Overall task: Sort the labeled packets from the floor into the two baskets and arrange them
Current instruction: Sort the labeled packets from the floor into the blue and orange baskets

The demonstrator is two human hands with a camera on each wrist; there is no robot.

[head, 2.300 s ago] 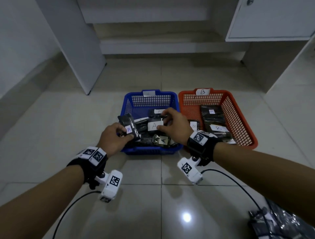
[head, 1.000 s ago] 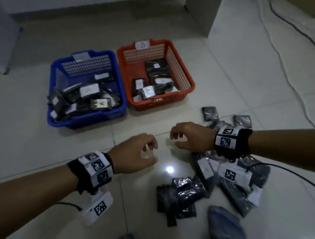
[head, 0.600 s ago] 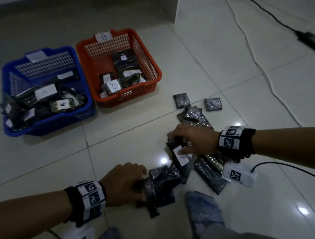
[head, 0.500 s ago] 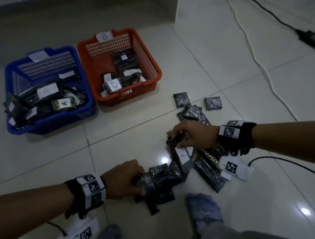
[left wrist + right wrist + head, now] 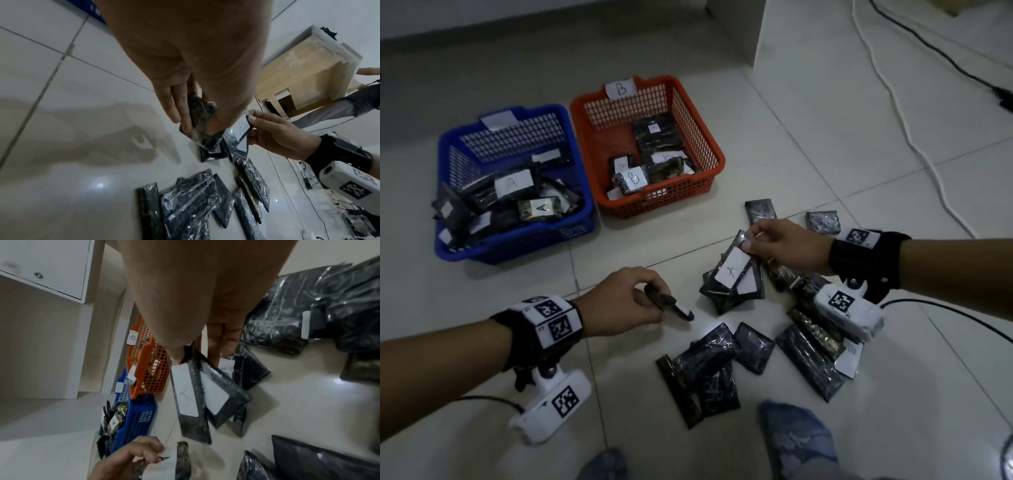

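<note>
The pale tiled floor (image 5: 825,130) fills the frame. At upper left of the head view stands the blue plastic mesh basket (image 5: 517,236), holding dark packets with white labels, two of them marked "A". Touching its right side is the orange plastic mesh basket (image 5: 698,144), tagged "B" on its far wall, with dark packets gathered toward its near right side. A loose pile of dark plastic-wrapped packets (image 5: 804,363) lies on the floor at lower centre and lower right, several overlapping.

The right hand (image 5: 787,245), at centre right, pinches the top end of a long dark packet with a white "A" label (image 5: 732,270); the packet hangs tilted above the pile, with a second labelled packet just behind it. The left hand (image 5: 619,301), at centre left, grips a small dark wrapped packet (image 5: 671,306) between thumb and fingers, clear of the floor. Its label lettering cannot be read.
</note>
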